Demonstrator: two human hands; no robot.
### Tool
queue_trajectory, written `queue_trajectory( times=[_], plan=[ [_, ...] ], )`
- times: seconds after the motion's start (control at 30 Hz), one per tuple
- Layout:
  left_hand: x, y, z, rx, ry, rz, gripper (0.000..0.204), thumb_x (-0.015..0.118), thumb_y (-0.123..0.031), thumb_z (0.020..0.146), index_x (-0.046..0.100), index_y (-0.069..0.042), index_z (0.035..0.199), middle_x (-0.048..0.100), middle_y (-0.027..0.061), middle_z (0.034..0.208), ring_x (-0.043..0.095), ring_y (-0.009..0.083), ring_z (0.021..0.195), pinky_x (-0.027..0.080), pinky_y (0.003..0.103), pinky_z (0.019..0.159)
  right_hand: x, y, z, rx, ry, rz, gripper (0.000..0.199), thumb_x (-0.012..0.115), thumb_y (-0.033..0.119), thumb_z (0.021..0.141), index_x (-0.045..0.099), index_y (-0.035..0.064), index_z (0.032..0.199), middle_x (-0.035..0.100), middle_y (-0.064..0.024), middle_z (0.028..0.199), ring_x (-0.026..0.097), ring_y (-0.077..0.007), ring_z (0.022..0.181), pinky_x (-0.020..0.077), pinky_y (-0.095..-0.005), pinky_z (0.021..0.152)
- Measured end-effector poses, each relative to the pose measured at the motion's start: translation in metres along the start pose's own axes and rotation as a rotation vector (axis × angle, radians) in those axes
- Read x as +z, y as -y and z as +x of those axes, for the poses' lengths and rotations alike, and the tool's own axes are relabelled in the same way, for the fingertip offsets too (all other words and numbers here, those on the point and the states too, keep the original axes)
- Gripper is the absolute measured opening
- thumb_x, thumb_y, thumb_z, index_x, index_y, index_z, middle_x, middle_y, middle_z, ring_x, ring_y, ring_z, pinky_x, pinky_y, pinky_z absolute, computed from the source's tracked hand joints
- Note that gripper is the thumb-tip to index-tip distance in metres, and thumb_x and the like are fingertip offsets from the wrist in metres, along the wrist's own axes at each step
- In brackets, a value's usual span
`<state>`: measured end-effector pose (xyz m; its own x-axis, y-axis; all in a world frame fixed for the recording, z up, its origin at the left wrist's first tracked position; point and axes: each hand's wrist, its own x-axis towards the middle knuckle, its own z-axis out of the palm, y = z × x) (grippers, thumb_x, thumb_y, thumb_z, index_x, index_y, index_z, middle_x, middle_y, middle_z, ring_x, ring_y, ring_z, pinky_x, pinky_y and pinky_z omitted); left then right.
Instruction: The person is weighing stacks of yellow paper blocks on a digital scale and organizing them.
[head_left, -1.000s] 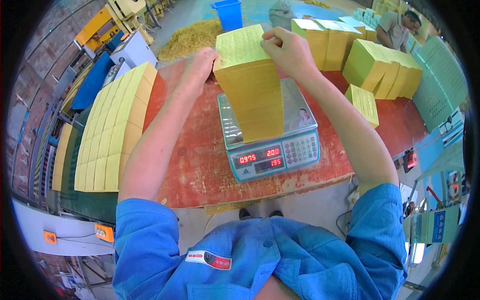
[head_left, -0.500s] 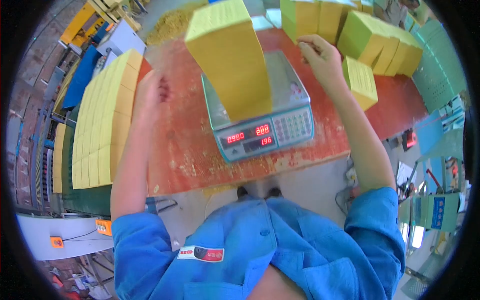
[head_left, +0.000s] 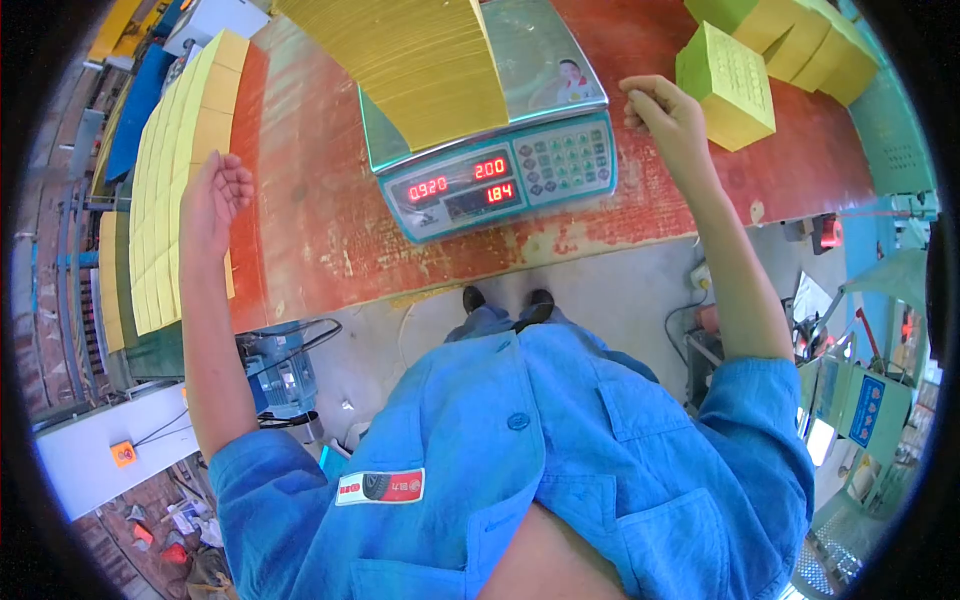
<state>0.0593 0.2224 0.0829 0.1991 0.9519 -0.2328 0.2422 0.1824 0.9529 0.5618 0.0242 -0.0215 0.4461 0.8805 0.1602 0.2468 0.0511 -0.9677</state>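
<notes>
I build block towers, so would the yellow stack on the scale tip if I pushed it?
The yellow stack would probably tip if pushed high up, since it looks tall above a narrow base. It might slide apart too: thin layers line its side, and no band shows.

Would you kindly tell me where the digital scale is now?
In the head view, the digital scale sits upper centre on the red table, beneath the stack of yellow sheets.

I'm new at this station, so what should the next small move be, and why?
Probably read the lit display on the scale: the tall yellow stack rests there, and the left hand and right hand are both clear of it, so neither should be disturbing the reading.
</notes>
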Motion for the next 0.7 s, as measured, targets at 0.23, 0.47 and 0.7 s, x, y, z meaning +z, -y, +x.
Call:
queue_trajectory(
  times=[0.23,0.47,0.7],
  plan=[
    [0.044,-0.099,0.018,0.188,0.026,0.157,0.037,0.048,-0.038,0.101,0.062,-0.004,0.108,0.067,0.0079,0.103,0.063,0.017,0.1,0.05,0.028,0.081,0.026,0.001,0.055,-0.109,0.124,0.038,0.024,0.058,0.012,0.09,0.067,-0.0016,0.108,0.066,-0.0066,0.082,0.062,-0.0107,0.071,0.05,-0.0238,0.064],
    [0.102,-0.197,0.04,0.48,-0.049,0.36,0.038,0.054,-0.035,0.098,0.063,-0.005,0.119,0.067,0.0057,0.111,0.061,0.0151,0.106,0.046,0.028,0.093,0.071,0.036,0.119,-0.078,0.209,0.038,0.029,0.058,0.027,0.096,0.064,0.0026,0.11,0.067,-0.0045,0.092,0.061,-0.0133,0.076,0.047,-0.0222,0.071],
    [0.171,-0.185,0.022,0.744,0.257,0.669,0.031,0.065,-0.02,0.091,0.066,-0.007,0.119,0.066,0.0,0.112,0.058,0.0085,0.104,0.044,0.027,0.093,0.078,0.023,0.124,-0.194,0.165,0.069,0.022,0.056,0.013,0.091,0.066,-0.0008,0.105,0.067,-0.0046,0.087,0.063,-0.0119,0.08,0.0497,-0.0265,0.069]
  ],
)
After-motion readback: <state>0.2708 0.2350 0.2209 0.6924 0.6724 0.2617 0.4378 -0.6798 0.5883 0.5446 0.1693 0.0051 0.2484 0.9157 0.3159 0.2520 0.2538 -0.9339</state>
